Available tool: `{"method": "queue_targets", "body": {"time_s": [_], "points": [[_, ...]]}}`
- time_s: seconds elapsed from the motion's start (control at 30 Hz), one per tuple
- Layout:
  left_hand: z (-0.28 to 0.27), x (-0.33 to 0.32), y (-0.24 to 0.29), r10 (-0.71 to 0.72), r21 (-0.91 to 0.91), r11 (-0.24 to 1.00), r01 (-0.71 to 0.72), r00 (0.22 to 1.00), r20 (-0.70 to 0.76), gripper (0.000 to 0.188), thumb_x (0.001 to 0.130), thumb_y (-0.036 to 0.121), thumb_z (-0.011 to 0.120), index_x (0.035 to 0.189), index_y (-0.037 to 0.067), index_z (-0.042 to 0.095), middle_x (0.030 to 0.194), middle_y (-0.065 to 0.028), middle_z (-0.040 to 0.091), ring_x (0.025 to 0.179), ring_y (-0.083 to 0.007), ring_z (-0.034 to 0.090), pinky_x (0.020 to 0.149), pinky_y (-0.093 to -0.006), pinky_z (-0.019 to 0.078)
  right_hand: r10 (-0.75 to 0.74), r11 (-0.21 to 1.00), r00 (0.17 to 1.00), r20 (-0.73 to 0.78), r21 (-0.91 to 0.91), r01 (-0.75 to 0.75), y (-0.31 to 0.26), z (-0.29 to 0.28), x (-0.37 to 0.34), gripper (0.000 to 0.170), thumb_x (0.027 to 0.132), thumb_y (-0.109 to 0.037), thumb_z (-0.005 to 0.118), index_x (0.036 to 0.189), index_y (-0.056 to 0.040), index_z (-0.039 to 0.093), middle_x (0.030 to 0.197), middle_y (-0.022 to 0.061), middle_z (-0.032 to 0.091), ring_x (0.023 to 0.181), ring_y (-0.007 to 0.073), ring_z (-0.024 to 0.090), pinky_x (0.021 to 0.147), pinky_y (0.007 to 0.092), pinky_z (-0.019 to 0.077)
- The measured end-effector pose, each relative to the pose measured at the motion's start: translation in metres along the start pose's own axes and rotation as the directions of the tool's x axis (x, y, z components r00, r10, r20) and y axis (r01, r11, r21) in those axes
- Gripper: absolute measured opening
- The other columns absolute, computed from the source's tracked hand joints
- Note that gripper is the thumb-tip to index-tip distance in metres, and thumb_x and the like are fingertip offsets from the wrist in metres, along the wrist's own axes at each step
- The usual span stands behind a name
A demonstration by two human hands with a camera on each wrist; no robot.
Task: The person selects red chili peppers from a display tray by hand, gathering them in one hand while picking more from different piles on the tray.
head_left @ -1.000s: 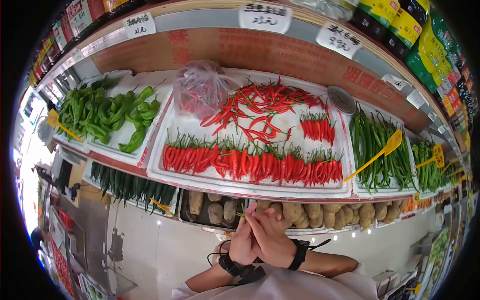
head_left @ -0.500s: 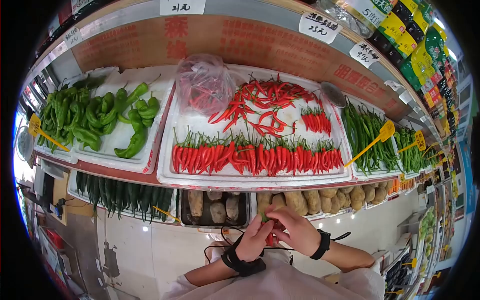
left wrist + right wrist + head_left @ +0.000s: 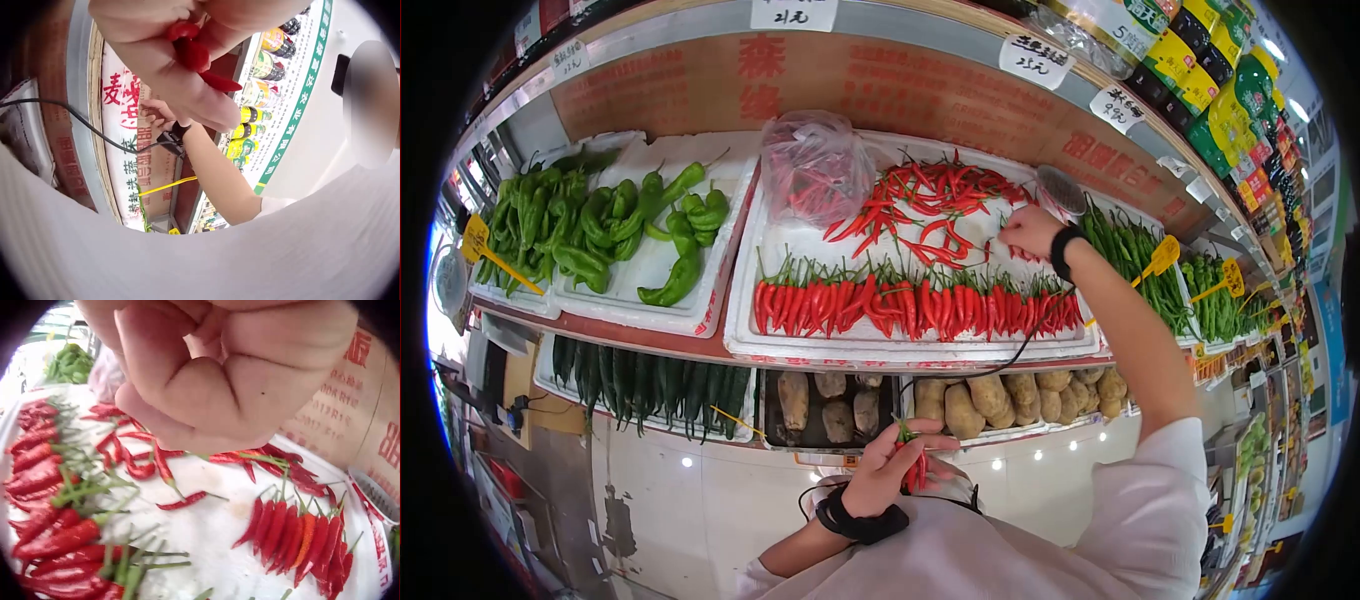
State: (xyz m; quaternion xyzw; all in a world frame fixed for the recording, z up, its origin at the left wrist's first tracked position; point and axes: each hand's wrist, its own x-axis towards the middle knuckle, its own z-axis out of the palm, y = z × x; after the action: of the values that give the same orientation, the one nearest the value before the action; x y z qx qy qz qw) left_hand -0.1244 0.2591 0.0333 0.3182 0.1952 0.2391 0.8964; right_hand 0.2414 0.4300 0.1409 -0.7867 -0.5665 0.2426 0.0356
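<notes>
My left hand (image 3: 878,476) grips a small bunch of red chili peppers (image 3: 914,470) in front of my body, green stems upward. In the left wrist view, red pods (image 3: 190,53) show between its fingers. My right hand (image 3: 1030,232) is over the back right of the white foam tray (image 3: 920,352), its fingers curled with no pepper visible in them. Below it in the right wrist view are a small row of chili peppers (image 3: 294,540) and loose chili peppers (image 3: 153,469). A long row of chili peppers (image 3: 920,308) lines the tray's front.
A plastic bag of red peppers (image 3: 818,170) sits at the tray's back left. Green peppers (image 3: 670,265) lie to the left, slender green chilies (image 3: 1125,255) to the right. A round dish (image 3: 1060,190) stands by the back corner. Potatoes (image 3: 990,395) fill the lower shelf.
The hands were together in front of the body around the peppers. My right hand has moved forward and right to the tray; my left hand stays low with the bunch.
</notes>
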Motion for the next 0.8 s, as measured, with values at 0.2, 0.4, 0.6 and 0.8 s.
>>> {"method": "queue_targets", "body": {"time_s": [0.2, 0.4, 0.6, 0.8], "points": [[-0.019, -0.006, 0.002, 0.030, -0.029, 0.999, -0.031, 0.999, -0.035, 0.028, 0.102, 0.011, 0.034, 0.126, 0.002, 0.043, 0.116, -0.0232, 0.060, 0.083, -0.0214, 0.066, 0.069, -0.0305, 0.0567, 0.125, 0.966, 0.992, -0.002, -0.226, -0.122, 0.010, 0.027, 0.049, 0.043, 0.074, -0.038, 0.066, 0.074, 0.0046, 0.068, 0.065, 0.0145, 0.067, 0.055, 0.0241, 0.066, 0.058, 0.0351, 0.0540], [-0.030, -0.001, 0.003, 0.025, -0.082, 0.996, -0.029, 0.999, -0.045, 0.026, 0.102, 0.011, 0.034, 0.125, 0.001, 0.044, 0.113, -0.0222, 0.061, 0.081, -0.0216, 0.066, 0.069, -0.0301, 0.0558, 0.088, 0.963, 0.993, -0.077, -0.250, -0.104, 0.018, 0.038, 0.064, 0.049, 0.069, -0.041, 0.069, 0.078, 0.0073, 0.067, 0.070, 0.0201, 0.067, 0.069, 0.0321, 0.068, 0.067, 0.0370, 0.0550], [-0.036, 0.002, 0.003, 0.013, -0.087, 0.996, -0.015, 1.000, -0.021, 0.025, 0.103, 0.012, 0.035, 0.125, 0.004, 0.044, 0.113, -0.0150, 0.063, 0.082, -0.0165, 0.065, 0.072, -0.0272, 0.0541, 0.136, 0.929, 0.968, -0.212, -0.311, -0.199, 0.043, 0.028, 0.079, 0.043, 0.067, -0.035, 0.067, 0.085, 0.0042, 0.069, 0.085, 0.0269, 0.066, 0.084, 0.0352, 0.068, 0.076, 0.0406, 0.0541], [-0.038, 0.005, 0.001, 0.012, -0.071, 0.997, -0.013, 1.000, -0.016, 0.025, 0.103, 0.012, 0.035, 0.124, 0.004, 0.045, 0.112, -0.0142, 0.063, 0.082, -0.0158, 0.064, 0.071, -0.0270, 0.0540, 0.028, 0.893, 0.930, -0.367, -0.408, -0.188, 0.065, 0.041, 0.086, 0.039, 0.070, -0.033, 0.065, 0.080, 0.0041, 0.069, 0.081, 0.0271, 0.065, 0.081, 0.0372, 0.067, 0.075, 0.0427, 0.0533]]}}
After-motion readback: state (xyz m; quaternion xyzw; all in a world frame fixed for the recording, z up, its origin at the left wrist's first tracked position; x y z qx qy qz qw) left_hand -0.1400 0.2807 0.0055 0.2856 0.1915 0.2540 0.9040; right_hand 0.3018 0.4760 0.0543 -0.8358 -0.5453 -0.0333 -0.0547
